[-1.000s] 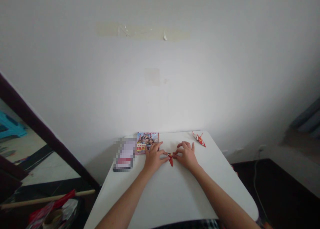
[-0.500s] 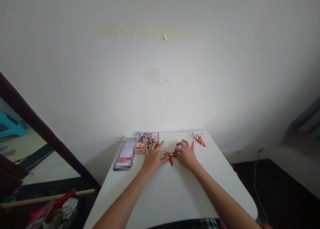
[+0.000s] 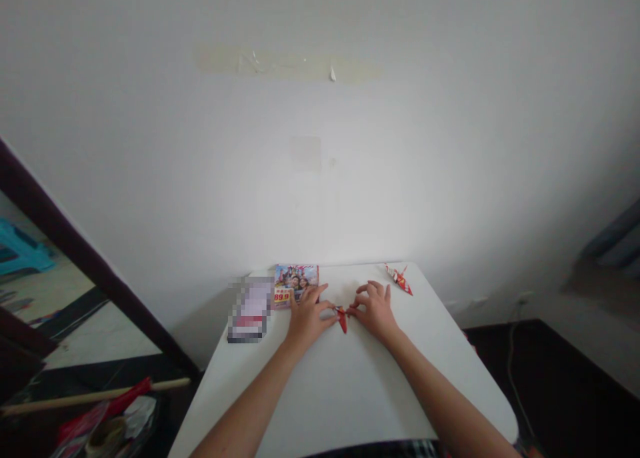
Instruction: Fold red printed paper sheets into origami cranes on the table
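A small red folded paper piece lies at the middle of the white table, its pointed end towards me. My left hand pinches its left side between thumb and forefinger, with the other fingers spread. From the right, my right hand grips the opposite side between thumb and fingertips, its remaining fingers raised and curved. The fingertips partly cover the upper part of the paper. Behind my right hand, near the far edge, rests a red and white patterned origami crane.
A colourful printed flyer lies behind my left hand. Left of it is a blurred-out, phone-shaped object. The white table stands against a wall. A bin-like container with rubbish is on the floor at lower left.
The paper's red tip looks slightly narrower. My right hand has shifted very slightly to the right, with both hands still on the paper. The whole view has moved a little.
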Demonstrator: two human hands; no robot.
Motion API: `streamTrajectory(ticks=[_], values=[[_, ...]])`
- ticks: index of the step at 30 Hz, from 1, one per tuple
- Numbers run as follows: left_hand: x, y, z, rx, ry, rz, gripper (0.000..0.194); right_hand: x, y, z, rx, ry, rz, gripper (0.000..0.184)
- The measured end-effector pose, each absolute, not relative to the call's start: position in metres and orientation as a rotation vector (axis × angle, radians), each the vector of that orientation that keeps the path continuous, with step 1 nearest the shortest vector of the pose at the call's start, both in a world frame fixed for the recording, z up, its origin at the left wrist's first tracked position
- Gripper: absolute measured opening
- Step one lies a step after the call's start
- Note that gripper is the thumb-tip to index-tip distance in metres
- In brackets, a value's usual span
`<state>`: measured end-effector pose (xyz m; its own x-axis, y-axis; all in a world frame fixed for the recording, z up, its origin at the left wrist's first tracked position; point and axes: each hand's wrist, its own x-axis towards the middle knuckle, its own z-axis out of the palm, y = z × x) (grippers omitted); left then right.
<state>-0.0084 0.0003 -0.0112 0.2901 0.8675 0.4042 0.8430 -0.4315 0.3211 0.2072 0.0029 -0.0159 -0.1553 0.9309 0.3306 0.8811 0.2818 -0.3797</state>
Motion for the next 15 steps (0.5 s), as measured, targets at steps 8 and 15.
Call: streamTrajectory(ticks=[8,15], values=[[-0.0097,0.0031,-0.0086,2.506,1.698,0.7,0.014,0.2068,0.0041,-0.0099,-1.565,-2.292,0.003,0.009],[-0.0098,0.0045,-0.0119,2.464,1.719,0.69,0.015,0.2043,0.0071,-0.0163,-1.579,-2.29,0.025,0.013]])
